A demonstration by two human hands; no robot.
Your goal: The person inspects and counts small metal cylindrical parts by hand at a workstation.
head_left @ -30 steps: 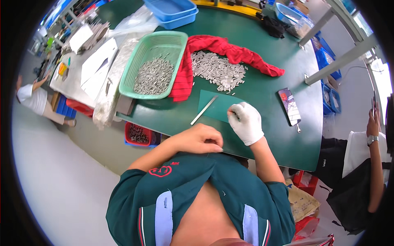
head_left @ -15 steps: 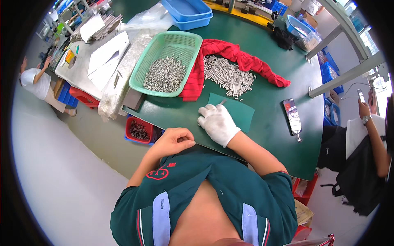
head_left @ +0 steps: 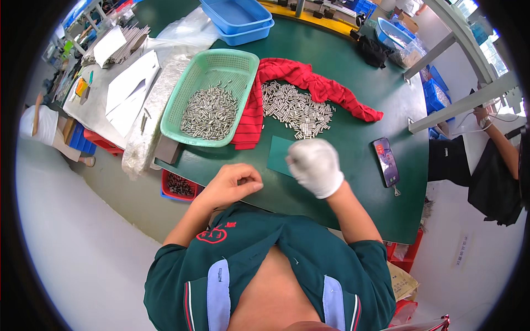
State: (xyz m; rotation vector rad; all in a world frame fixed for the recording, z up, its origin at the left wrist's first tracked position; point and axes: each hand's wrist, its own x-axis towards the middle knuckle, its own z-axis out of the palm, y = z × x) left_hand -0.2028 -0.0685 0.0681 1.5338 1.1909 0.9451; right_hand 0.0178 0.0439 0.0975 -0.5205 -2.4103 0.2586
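My left hand (head_left: 234, 183), bare, hovers by the table's near edge with its fingers curled in and the thumb alongside. Whatever it may hold is hidden. A white glove covers my right hand (head_left: 316, 166), which is closed and a little blurred over the right part of a flat green sheet (head_left: 280, 156). Its fingertips are tucked out of sight, so I cannot make out what is in them. Beyond the sheet lies a loose heap of small metal pins (head_left: 298, 112), partly ringed by a red striped cloth (head_left: 309, 77). More pins (head_left: 210, 113) fill the bottom of a green plastic basket (head_left: 165, 118).
Right of the sheet lies a phone (head_left: 386, 161). Stacked blue trays (head_left: 245, 37) stand at the back. White papers (head_left: 130, 91) cover a side table at left. Below the table edge sits a red bin (head_left: 179, 185) of dark parts. Another person's arm (head_left: 499, 140) shows at far right.
My right hand has lifted off the green sheet and moved right, its fingers now curled into a fist. My left hand keeps nearly the same pose. The whole view has shifted slightly.
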